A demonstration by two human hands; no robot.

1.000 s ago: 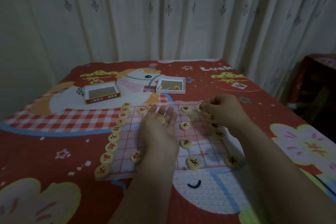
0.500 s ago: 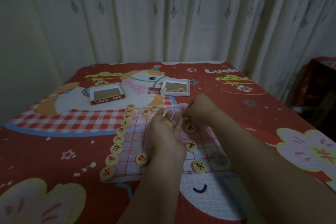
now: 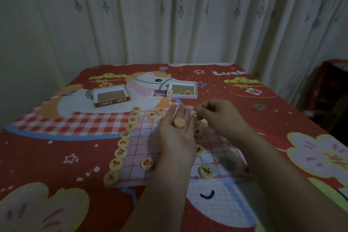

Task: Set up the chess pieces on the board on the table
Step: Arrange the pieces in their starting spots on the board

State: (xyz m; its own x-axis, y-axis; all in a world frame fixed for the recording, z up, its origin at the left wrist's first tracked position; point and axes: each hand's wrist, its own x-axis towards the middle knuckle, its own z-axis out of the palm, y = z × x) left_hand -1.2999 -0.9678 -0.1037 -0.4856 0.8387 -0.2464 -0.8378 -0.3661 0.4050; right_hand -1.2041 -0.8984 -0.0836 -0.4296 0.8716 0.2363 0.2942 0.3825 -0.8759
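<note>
A thin paper chess board (image 3: 143, 145) with a red grid lies on the table. Round wooden pieces with red characters line its left edge (image 3: 123, 142); pieces with black characters (image 3: 205, 171) sit on the right half. My left hand (image 3: 177, 133) is held palm up over the board, fingers straight, with a blank-faced wooden piece (image 3: 179, 122) lying on the palm. My right hand (image 3: 220, 117) hovers just right of it, fingers curled, pinching a small piece (image 3: 197, 117) near the left fingertips.
Two shallow cardboard box halves stand behind the board: one with an orange side (image 3: 112, 98) at left, a white one (image 3: 181, 91) at right holding a few pieces. The table has a red cartoon cloth (image 3: 263, 118). Curtains hang behind; dark furniture (image 3: 331, 88) stands at far right.
My right hand has come in from the board's right side to just beside my left fingertips. My left hand stayed palm up with the piece on it. The camera tilted slightly.
</note>
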